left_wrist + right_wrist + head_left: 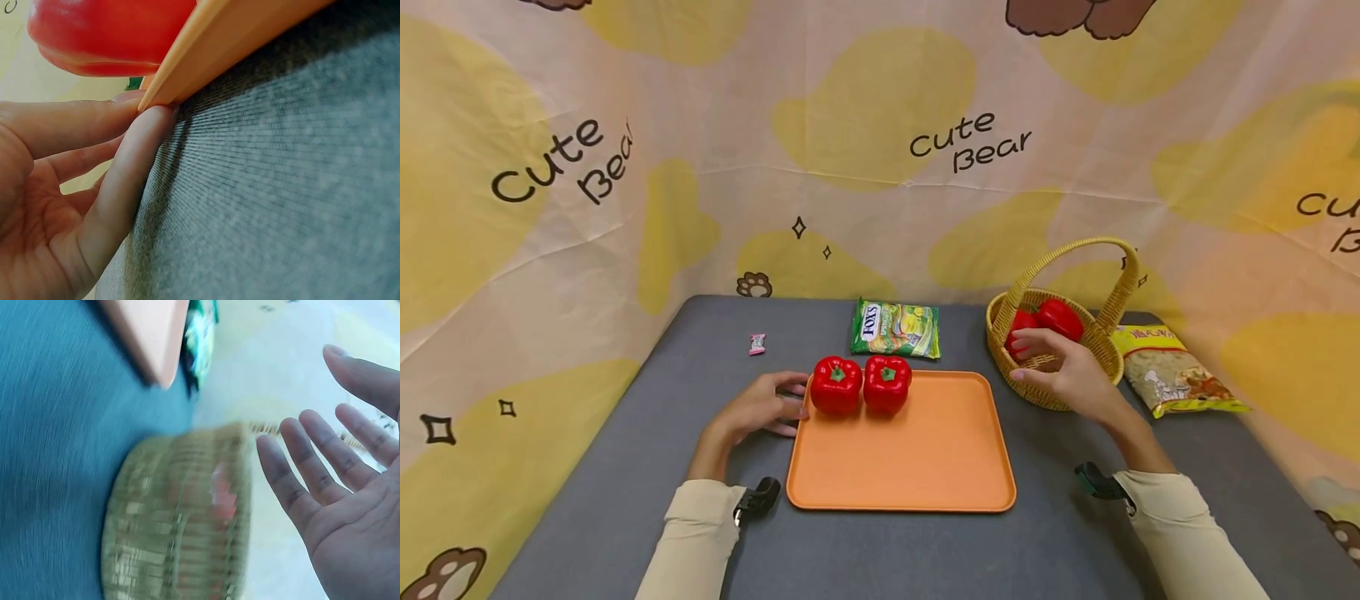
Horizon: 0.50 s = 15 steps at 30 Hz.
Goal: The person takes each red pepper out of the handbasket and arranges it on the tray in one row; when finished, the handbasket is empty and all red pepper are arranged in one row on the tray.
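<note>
My left hand (762,408) is at the left edge of the orange tray (910,467). In the left wrist view, the thumb and a finger pinch the tray's rim (187,65). Two red bell peppers (837,386) with green stems stand side by side in the tray's far left corner; one red pepper (106,31) shows just above the pinched rim. My right hand (1063,371) hovers over the near side of the wicker basket (1045,398), fingers spread and holding nothing. Inside the basket lie red peppers (1060,319), one partly hidden behind the hand.
A green Fox's candy bag (898,329) lies behind the tray. At the far left is a small pink wrapped candy (757,343). A yellow-edged food packet (1176,371) leans right of the basket, whose tall handle (1090,242) arches up. Printed cloth walls (850,167) enclose the grey table (895,554).
</note>
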Motion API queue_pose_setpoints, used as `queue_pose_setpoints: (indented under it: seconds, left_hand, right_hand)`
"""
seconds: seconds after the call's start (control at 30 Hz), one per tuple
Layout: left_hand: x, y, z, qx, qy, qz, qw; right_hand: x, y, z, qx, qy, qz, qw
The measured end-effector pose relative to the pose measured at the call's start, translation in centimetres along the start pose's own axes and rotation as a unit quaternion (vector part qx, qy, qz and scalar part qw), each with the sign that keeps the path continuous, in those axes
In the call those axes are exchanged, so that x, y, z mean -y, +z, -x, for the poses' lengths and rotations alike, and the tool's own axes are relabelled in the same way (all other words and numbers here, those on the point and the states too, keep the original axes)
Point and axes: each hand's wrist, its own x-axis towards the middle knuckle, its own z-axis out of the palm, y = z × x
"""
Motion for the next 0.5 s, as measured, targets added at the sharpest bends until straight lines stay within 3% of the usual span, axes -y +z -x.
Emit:
queue_pose_setpoints:
  seconds: [0.3,0.5]
  left_hand:
    - [0.0,0.0,0.0,-0.002,-0.002,0.004,1.0000]
    - [0.1,-0.1,0.0,0.002,0.002,0.005,1.0000]
  right_hand:
    - [-1.5,-2.7,-1.7,0.032,0.012,0.046,0.998]
    - [-1.9,-3.8,-3.1,0.048,0.042,0.064,0.996]
